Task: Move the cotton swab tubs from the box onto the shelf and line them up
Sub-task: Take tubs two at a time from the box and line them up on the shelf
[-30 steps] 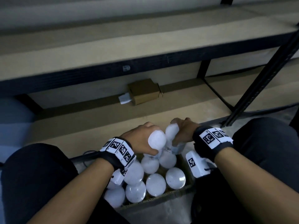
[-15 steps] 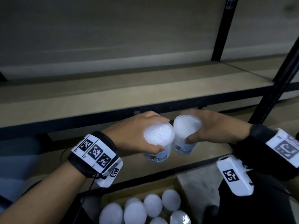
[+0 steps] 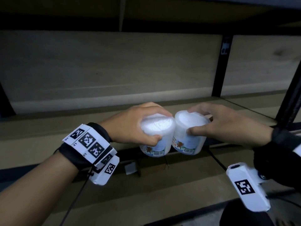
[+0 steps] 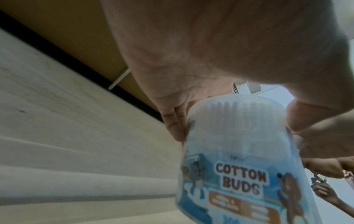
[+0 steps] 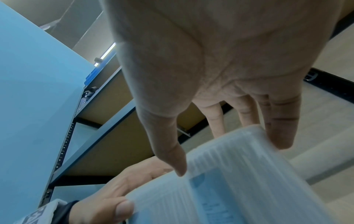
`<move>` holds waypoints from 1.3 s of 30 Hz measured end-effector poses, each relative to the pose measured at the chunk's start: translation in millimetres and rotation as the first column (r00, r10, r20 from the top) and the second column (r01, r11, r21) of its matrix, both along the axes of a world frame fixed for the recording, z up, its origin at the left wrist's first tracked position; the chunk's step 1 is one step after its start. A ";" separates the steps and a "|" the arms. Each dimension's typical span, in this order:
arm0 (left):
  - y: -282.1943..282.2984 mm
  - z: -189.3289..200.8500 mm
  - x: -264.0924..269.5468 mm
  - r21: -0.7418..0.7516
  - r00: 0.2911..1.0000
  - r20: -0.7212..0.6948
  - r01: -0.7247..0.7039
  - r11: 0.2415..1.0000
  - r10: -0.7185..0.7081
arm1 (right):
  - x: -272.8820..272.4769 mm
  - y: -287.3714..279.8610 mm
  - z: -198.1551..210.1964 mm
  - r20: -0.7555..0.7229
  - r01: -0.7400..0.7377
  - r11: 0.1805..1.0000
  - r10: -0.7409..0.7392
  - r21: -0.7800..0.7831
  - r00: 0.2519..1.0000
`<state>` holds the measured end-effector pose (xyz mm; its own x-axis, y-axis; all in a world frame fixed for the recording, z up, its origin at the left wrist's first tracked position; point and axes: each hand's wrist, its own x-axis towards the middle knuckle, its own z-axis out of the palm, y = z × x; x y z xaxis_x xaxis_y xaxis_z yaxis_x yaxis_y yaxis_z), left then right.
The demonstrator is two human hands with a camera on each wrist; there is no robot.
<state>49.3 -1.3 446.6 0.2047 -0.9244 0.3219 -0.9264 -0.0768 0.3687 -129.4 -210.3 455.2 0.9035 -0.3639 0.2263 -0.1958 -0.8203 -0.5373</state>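
Note:
Two clear cotton swab tubs with blue cartoon labels hang side by side in front of the shelf's edge. My left hand (image 3: pixel 146 128) grips the left tub (image 3: pixel 157 141) from above, its fingers curled round the rim. My right hand (image 3: pixel 211 124) pinches the right tub (image 3: pixel 189 137) at its top between thumb and fingers. The tubs touch each other. In the left wrist view the left tub (image 4: pixel 239 159) reads "COTTON BUDS". The right wrist view has the right tub (image 5: pixel 239 181) blurred below the fingers. The box is out of view.
The wooden shelf board (image 3: pixel 57 128) runs across behind the hands, bare, with a pale back panel. Black metal uprights (image 3: pixel 219 67) stand at the right. A lower shelf (image 3: pixel 162 185) lies beneath, with a small white scrap (image 3: pixel 130 168) on it.
Both hands lifted a tub each out of the box and carried them up and forward to the shelf's front edge. The box has dropped out of the head view.

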 end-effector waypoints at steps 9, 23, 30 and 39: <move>-25.0 -0.3 38.9 0.022 0.999 -0.003 -0.041 0.999 0.041 | 50.9 -23.8 -5.1 0.042 0.064 0.998 -0.063 -0.008 0.997; -35.5 -25.0 68.6 -0.003 0.992 -0.102 -0.069 0.998 0.069 | 84.4 -38.0 -30.6 0.079 0.079 0.997 -0.079 0.014 0.994; -28.6 -35.2 57.5 -0.088 0.976 0.051 -0.207 0.974 0.212 | 71.8 -31.1 -33.9 0.142 0.084 0.979 -0.058 -0.187 0.988; -28.3 -41.1 29.4 -0.238 0.947 0.074 -0.289 0.927 0.314 | 65.7 -18.8 -28.5 0.145 0.062 0.937 -0.012 -0.345 0.989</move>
<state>78.8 -29.6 405.6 0.4152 -0.7273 0.5465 -0.9073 -0.2871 0.3072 -63.7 -229.1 426.7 0.8416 -0.2727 0.4661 -0.1743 -0.9541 -0.2435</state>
